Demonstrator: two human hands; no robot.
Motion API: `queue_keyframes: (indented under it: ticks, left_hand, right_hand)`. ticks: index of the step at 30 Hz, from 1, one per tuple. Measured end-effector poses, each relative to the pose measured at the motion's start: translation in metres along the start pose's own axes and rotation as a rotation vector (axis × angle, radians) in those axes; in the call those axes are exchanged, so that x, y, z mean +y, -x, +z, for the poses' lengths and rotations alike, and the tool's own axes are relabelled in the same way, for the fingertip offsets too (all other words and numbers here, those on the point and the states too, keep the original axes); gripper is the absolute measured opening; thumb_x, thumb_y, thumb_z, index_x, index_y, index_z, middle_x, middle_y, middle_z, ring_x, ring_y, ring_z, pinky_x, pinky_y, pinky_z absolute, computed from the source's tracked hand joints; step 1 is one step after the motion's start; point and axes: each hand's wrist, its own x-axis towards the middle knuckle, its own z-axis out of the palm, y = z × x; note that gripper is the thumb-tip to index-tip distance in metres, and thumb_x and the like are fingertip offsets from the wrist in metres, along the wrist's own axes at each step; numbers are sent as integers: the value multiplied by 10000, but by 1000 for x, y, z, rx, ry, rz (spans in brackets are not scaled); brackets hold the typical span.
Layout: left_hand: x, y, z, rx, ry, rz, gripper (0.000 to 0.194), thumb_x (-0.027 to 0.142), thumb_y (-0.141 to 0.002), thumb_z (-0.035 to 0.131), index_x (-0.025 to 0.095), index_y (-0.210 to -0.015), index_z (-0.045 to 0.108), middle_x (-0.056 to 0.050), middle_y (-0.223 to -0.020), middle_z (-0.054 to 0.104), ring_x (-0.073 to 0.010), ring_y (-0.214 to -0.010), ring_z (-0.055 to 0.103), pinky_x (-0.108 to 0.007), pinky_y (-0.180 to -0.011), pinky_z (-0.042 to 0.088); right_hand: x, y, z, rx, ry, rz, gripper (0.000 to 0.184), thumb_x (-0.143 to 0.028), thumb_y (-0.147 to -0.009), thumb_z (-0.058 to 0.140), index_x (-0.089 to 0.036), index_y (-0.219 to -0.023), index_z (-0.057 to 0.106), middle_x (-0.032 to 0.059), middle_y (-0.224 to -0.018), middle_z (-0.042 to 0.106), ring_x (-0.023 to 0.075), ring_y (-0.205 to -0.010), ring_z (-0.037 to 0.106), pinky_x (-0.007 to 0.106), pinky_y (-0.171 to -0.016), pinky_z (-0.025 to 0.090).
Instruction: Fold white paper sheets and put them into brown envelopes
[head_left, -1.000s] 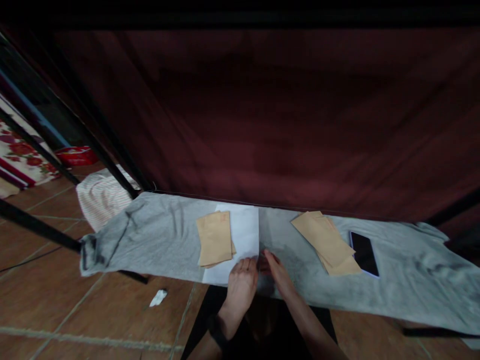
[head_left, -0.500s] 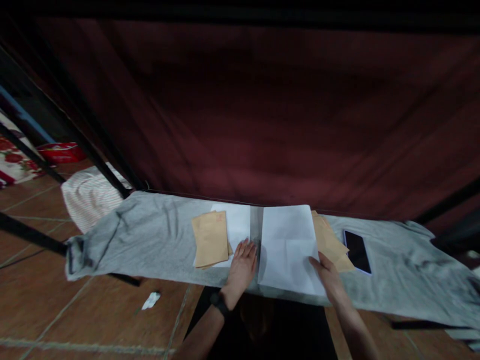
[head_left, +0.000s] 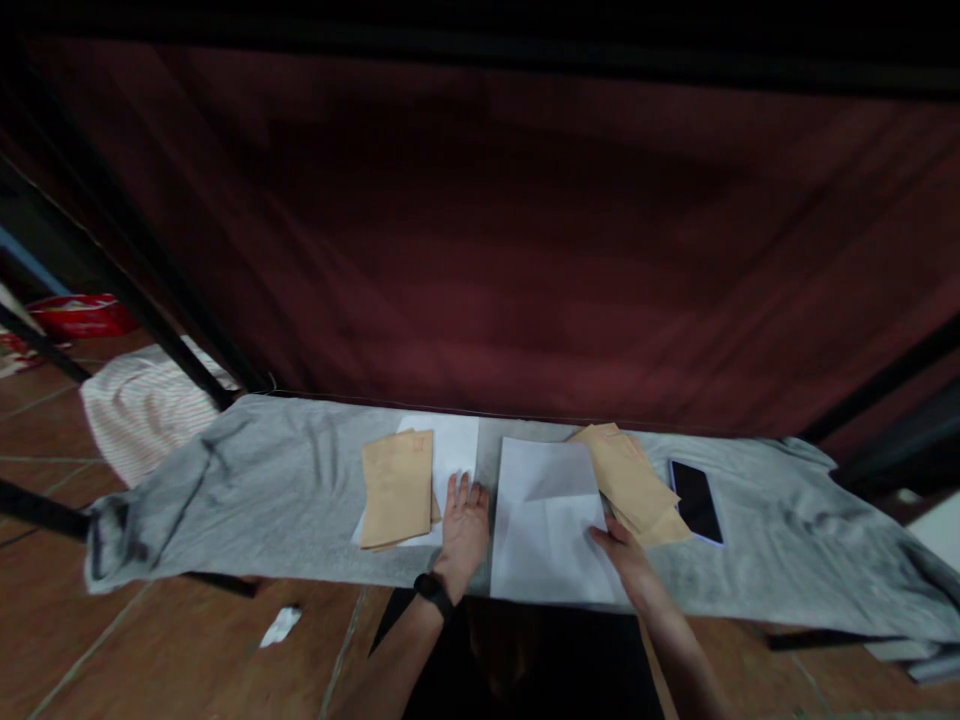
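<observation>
A creased white sheet of paper [head_left: 551, 515] lies in front of me on the grey cloth. My right hand [head_left: 621, 552] grips its right edge, thumb on top and fingers underneath. To its left, my left hand [head_left: 465, 525] rests flat with fingers spread, its fingertips on another white sheet [head_left: 456, 450]. Brown envelopes [head_left: 397, 490] are stacked on that left sheet, the top one bearing a small red print. More brown envelopes [head_left: 630, 480] lie fanned out beyond my right hand, partly beneath the creased sheet.
A phone [head_left: 697, 500] lies right of the fanned envelopes. Grey cloth [head_left: 285, 490] covers the narrow bench. A dark red curtain [head_left: 480, 260] hangs behind it between black posts. Striped cloth [head_left: 154, 400] and a red container [head_left: 82, 315] are at the left; a white scrap [head_left: 281, 626] lies on the floor.
The creased sheet has come nearer to me in my right hand, baring more of the right-hand envelopes. My left hand stays flat by the left sheet. The whole view has shifted slightly.
</observation>
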Motion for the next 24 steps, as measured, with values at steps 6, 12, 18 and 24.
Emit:
queue_keyframes:
  ticks: [6,12,18,24]
  left_hand:
    - [13,26,1,-32,265,-189,415,211,-950,420,112,-1313,594,-141,-1219,676,-270,-1155,607,-417,-1024,475]
    - [30,39,8,-84,286,-268,548,313,-894,591,87,-1389,525,-170,-1313,585,-291,-1178,558,-386,-1019,462]
    - [40,46,16,-44,188,-211,464,292,-905,583,146,-1346,578,-176,-1448,492,-324,-1215,520,-440,-993,459]
    - [42,56,21,13,210,-203,439,289,-948,527,187,-1374,552,-157,-1509,447,-314,-1295,479,-455,-1002,456]
  right_hand:
    - [11,-16,30,-139,112,-22,418,-448,-769,575,-142,-1011,725,113,-966,773,298,-949,713,406,-846,567]
    - [23,-22,35,21,307,-76,377,-299,-840,525,-170,-1163,672,127,-1078,725,298,-1018,673,436,-948,506]
    - [17,-45,4,226,1021,-438,474,-213,-918,465,-171,-1386,525,176,-1384,564,311,-1273,512,474,-1035,433]
    - [12,-91,-3,166,1304,-421,646,-201,-860,510,-148,-1497,413,173,-1594,340,379,-1433,323,597,-1150,212]
